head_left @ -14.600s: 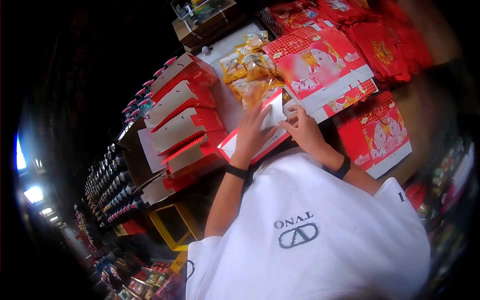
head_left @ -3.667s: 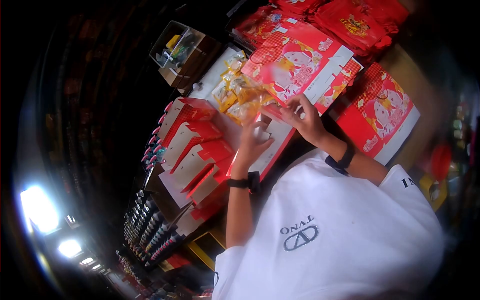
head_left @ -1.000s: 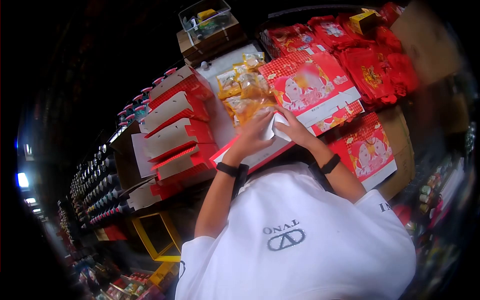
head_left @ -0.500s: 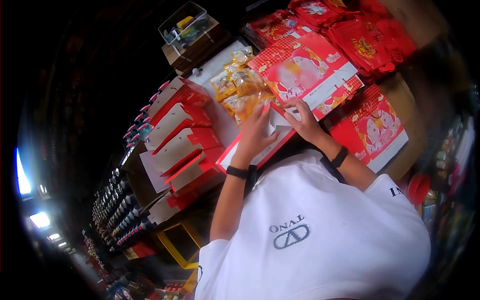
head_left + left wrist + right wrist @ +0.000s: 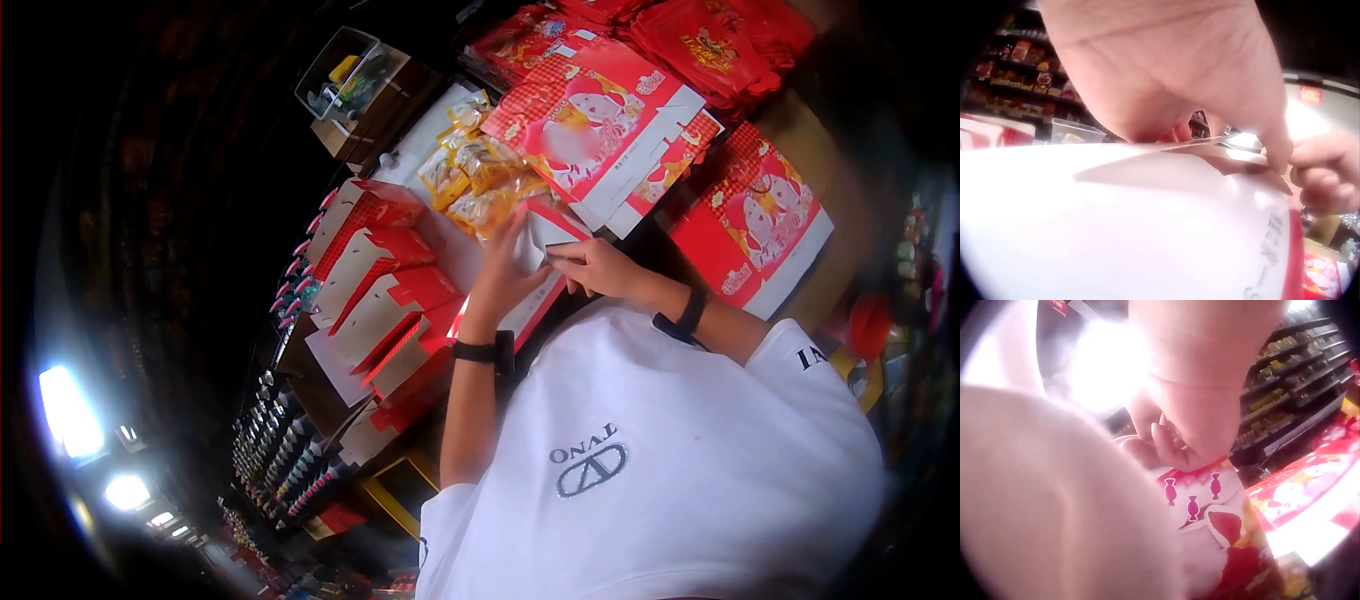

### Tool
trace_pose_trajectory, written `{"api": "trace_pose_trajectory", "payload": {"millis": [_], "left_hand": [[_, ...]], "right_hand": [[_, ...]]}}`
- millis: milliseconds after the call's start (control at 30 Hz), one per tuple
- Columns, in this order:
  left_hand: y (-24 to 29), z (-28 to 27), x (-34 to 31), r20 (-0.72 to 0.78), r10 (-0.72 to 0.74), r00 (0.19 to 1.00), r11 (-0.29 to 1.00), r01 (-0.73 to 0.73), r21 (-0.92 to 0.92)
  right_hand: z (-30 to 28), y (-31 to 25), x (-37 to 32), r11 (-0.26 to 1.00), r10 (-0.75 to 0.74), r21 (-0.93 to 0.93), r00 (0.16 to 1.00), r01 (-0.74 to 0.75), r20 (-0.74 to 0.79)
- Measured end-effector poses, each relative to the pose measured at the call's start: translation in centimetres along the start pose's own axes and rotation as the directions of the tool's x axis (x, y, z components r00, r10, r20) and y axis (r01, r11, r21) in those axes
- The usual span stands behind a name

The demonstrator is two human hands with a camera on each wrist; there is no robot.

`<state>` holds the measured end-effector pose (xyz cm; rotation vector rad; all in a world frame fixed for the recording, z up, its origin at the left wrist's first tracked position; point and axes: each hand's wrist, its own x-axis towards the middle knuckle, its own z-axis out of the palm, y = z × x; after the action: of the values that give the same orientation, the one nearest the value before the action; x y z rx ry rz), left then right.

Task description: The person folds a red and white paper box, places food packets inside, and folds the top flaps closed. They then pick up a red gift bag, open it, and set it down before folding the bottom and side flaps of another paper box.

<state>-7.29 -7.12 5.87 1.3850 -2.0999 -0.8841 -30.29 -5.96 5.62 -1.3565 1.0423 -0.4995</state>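
The left hand [image 5: 495, 285] spans a red-edged white carton [image 5: 524, 314], its thumb at one edge and its fingers over the other. In the left wrist view the left palm [image 5: 1172, 62] arches over the white panel [image 5: 1116, 225], thumb tip on a folded flap's edge. Meeting that thumb, the right hand [image 5: 610, 270] pinches the flap between thumb and curled fingers; its grip is partly hidden. The right wrist view has the right hand [image 5: 1197, 381] above the carton's printed side [image 5: 1216, 490], marked with candy shapes.
Wrapped yellow packets [image 5: 480, 175] lie beyond the carton. Opened cartons [image 5: 385, 270] stand in a row at the left. Flat printed cartons [image 5: 600, 130] are stacked at the right, near red bags [image 5: 710, 50]. A clear bin [image 5: 345, 75] sits on a cardboard box at the back.
The right hand has come down and toward the body from the carton's far corner, its fingers now more curled. The left hand stays over the carton. The head view has tilted.
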Motion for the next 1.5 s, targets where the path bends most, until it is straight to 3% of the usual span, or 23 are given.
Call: {"api": "trace_pose_trajectory", "payload": {"millis": [67, 100, 167, 267, 367, 533, 600, 667, 767, 900, 1100, 1200, 1400, 1500], "left_hand": [[-0.3, -0.1, 0.0, -0.005, -0.002, 1.000, 1.000, 0.002, -0.004], [-0.4, -0.1, 0.0, -0.011, -0.004, 1.000, 1.000, 0.004, -0.007], [-0.5, 0.2, 0.1, -0.034, -0.002, 0.999, 1.000, 0.002, 0.014], [-0.9, 0.3, 0.1, -0.075, 0.023, 0.997, 0.998, -0.019, 0.054], [-0.9, 0.3, 0.2, -0.084, 0.030, 0.996, 0.997, -0.024, 0.075], [-0.6, -0.4, 0.3, -0.033, 0.051, 0.998, 0.998, -0.050, 0.030], [-0.5, -0.4, 0.2, -0.013, 0.045, 0.999, 0.998, -0.044, 0.043], [-1.1, -0.1, 0.2, -0.013, 0.027, 1.000, 0.998, -0.027, -0.056], [-1.3, 0.2, 0.1, -0.022, 0.010, 1.000, 0.995, -0.012, -0.096], [-0.4, 0.2, -0.6, -0.041, -0.010, 0.999, 0.996, 0.014, 0.088], [-1.3, 1.9, -1.6, -0.153, -0.129, 0.980, 0.987, 0.112, -0.113], [-0.5, 1.9, -1.4, -0.201, -0.089, 0.975, 0.996, 0.082, -0.040], [0.0, 1.7, -0.9, -0.190, -0.039, 0.981, 0.999, 0.037, -0.016], [-0.1, 1.6, -0.9, -0.124, -0.126, 0.984, 0.985, 0.109, -0.134]], "right_hand": [[0.5, 1.7, 0.7, 0.993, 0.027, 0.115, 0.999, -0.032, 0.039], [0.9, 3.0, 1.1, 0.981, -0.180, -0.088, 0.982, 0.174, -0.063], [1.5, 5.3, 1.9, 0.723, -0.590, -0.517, 0.799, 0.457, -0.119], [0.7, 1.1, 0.5, 0.649, -0.392, -0.714, 0.920, 0.263, -0.017], [1.1, 0.5, 0.7, 0.446, -0.275, -0.878, 0.960, 0.175, 0.052], [-1.3, 0.0, 1.5, 0.151, -0.394, -0.894, 0.855, 0.422, 0.337], [-1.8, -0.1, 1.7, 0.168, -0.398, -0.869, 0.838, 0.466, 0.372], [-2.1, -0.5, 1.8, 0.308, -0.360, -0.831, 0.865, 0.463, 0.349], [-2.2, -0.6, 2.4, 0.401, -0.205, -0.833, 0.924, 0.381, 0.323], [-3.0, 0.5, 2.8, 0.495, -0.244, -0.753, 0.901, 0.433, 0.359], [-3.6, 0.6, 2.7, 0.568, -0.288, -0.706, 0.906, 0.423, 0.310], [-3.8, 1.3, 2.8, 0.595, -0.323, -0.673, 0.898, 0.439, 0.300], [-5.0, 0.9, 2.5, 0.706, -0.286, -0.561, 0.899, 0.431, 0.332], [-5.4, 0.2, 1.9, 0.786, -0.253, -0.481, 0.911, 0.389, 0.325]]}}
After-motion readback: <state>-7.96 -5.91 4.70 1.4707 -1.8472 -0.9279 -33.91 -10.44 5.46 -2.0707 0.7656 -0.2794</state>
